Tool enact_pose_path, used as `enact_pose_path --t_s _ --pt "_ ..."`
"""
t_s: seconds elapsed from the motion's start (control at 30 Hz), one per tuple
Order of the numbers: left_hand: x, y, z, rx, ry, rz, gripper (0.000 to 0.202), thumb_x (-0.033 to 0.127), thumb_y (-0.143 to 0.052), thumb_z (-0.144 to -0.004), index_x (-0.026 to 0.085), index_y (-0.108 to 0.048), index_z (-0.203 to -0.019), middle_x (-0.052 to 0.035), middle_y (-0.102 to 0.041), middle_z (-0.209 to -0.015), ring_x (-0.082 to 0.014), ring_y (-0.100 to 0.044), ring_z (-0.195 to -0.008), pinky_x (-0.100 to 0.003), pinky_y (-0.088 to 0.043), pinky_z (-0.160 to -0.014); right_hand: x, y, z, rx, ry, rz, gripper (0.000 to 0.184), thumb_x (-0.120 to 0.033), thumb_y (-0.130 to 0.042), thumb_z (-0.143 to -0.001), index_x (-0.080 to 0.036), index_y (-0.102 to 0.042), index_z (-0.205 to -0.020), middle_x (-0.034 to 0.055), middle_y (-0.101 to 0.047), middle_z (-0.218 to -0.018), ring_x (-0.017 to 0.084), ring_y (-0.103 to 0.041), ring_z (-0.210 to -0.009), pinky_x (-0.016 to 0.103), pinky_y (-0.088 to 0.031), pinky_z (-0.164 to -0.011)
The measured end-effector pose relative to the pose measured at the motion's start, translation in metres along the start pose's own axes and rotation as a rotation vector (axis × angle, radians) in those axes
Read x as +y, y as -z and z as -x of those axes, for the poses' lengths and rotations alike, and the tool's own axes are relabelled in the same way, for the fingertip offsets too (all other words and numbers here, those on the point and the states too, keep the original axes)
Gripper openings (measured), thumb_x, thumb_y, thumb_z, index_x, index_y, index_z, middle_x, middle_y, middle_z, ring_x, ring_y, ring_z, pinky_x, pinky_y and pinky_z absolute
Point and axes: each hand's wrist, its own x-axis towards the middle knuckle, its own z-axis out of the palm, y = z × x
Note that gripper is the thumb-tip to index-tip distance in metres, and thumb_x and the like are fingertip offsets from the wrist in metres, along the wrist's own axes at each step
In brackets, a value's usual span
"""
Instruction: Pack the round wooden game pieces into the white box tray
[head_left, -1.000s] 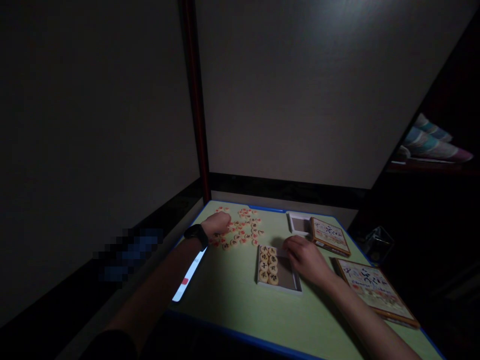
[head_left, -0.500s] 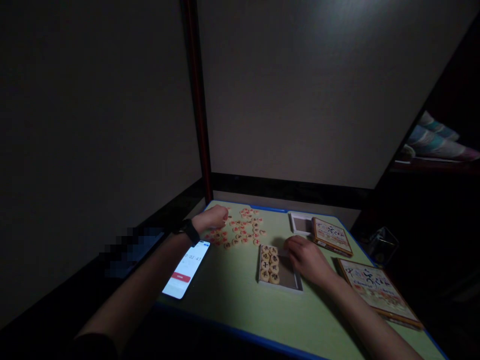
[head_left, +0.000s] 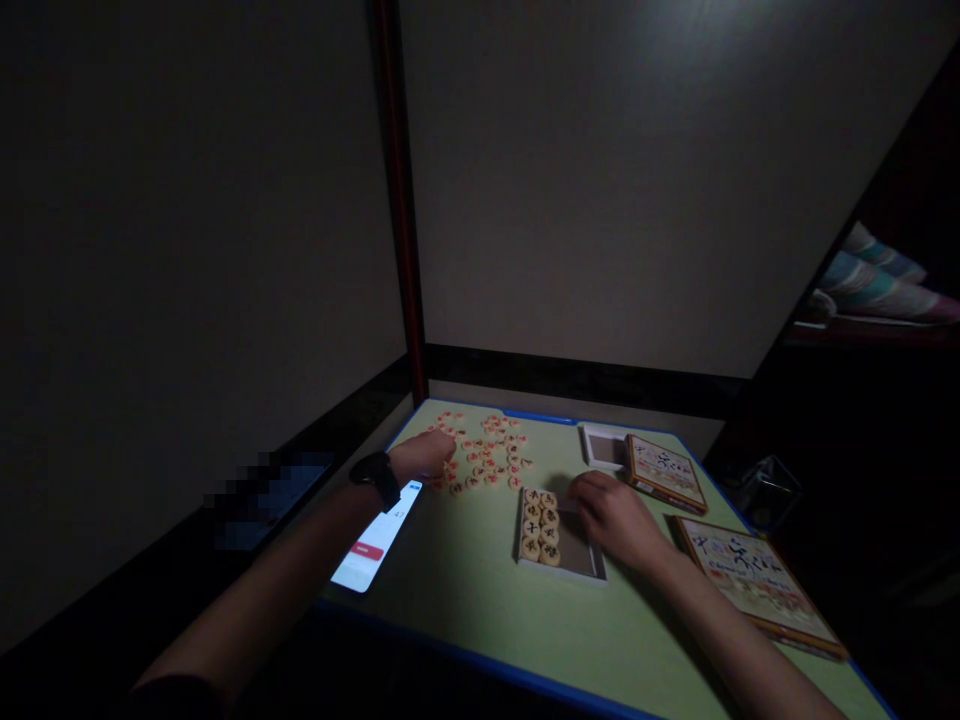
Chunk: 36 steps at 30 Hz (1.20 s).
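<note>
My left hand, with a dark watch on its wrist, reaches over the left side of a spread of loose Chinese chess pieces marked in red or black. Its fingers are curled down, and anything between them is hidden. Nearer to me lies an open white box tray. Black-marked chess pieces fill its left part in two columns; its right part shows bare grey bottom. My right hand is at the tray's right rim, fingers bent around the far right corner, fingertips partly hidden.
A lit phone lies left on the green, blue-edged table. Behind my right hand are another white tray and a printed chess box lid. A second lid lies at the right. Walls stand close behind and left.
My left hand has moved down and slightly left, toward me, uncovering red-marked pieces at the far left. My right hand and the tray have stayed in place.
</note>
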Motion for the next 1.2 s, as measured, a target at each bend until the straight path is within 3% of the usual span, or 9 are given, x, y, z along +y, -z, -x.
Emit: enact_pose_path --t_s 0.23,0.37,0.63,0.87,1.1,1.2 --pt "0.004 0.005 -0.002 0.059 -0.010 -0.043 0.032 0.000 -0.057 -0.065 0.011 -0.066 -0.094 -0.0180 -0.068 -0.103 -0.0274 -0.066 -0.097 -0.031 -0.051 -0.080 0.000 -0.001 0.000 0.002 0.012 -0.001 0.024 -0.004 -0.046 -0.078 -0.016 -0.067 -0.084 0.0078 -0.067 -0.088 0.020 -0.061 -0.084 0.030 -0.046 -0.076" --pt "0.017 0.010 0.001 0.164 -0.032 0.008 0.027 0.004 -0.052 -0.072 0.012 -0.067 -0.093 -0.0146 -0.069 -0.097 -0.0248 -0.065 -0.093 -0.030 -0.050 -0.081 0.000 0.000 0.000 -0.004 0.018 -0.007 0.024 -0.004 -0.045 -0.079 -0.016 -0.066 -0.083 0.0077 -0.066 -0.086 0.020 -0.061 -0.083 0.030 -0.046 -0.076" --pt "0.058 -0.026 0.014 0.174 -0.300 0.086 0.018 0.010 -0.053 -0.074 0.016 -0.064 -0.086 -0.0082 -0.066 -0.094 -0.0221 -0.060 -0.091 -0.030 -0.048 -0.079 0.001 0.000 0.000 -0.002 0.016 -0.006 0.023 -0.005 -0.047 -0.078 -0.016 -0.066 -0.083 0.0080 -0.067 -0.089 0.020 -0.061 -0.085 0.029 -0.046 -0.077" --pt "0.059 -0.031 0.016 0.210 -0.245 0.055 0.016 0.008 -0.050 -0.081 0.017 -0.060 -0.091 -0.0079 -0.063 -0.099 -0.0217 -0.056 -0.097 -0.031 -0.045 -0.088 -0.001 0.001 0.000 0.008 0.014 -0.007 0.025 -0.003 -0.046 -0.077 -0.017 -0.066 -0.084 0.0074 -0.067 -0.088 0.019 -0.061 -0.082 0.029 -0.046 -0.075" --pt "0.052 -0.023 0.020 0.311 -0.186 0.167 0.011 0.025 -0.056 -0.089 0.017 -0.060 -0.095 -0.0087 -0.064 -0.100 -0.0230 -0.057 -0.100 -0.033 -0.044 -0.091 -0.002 0.002 0.000 -0.007 0.010 0.000 0.024 -0.003 -0.047 -0.076 -0.017 -0.065 -0.081 0.0072 -0.066 -0.086 0.019 -0.060 -0.082 0.028 -0.045 -0.074" --pt "0.047 -0.024 0.022 0.320 -0.151 0.241 0.012 0.019 -0.058 -0.085 0.018 -0.061 -0.096 -0.0076 -0.064 -0.100 -0.0219 -0.058 -0.101 -0.032 -0.044 -0.092 -0.002 0.002 0.000 -0.010 0.013 -0.005 0.024 -0.003 -0.046 -0.077 -0.016 -0.066 -0.082 0.0076 -0.067 -0.087 0.020 -0.061 -0.083 0.029 -0.045 -0.075"
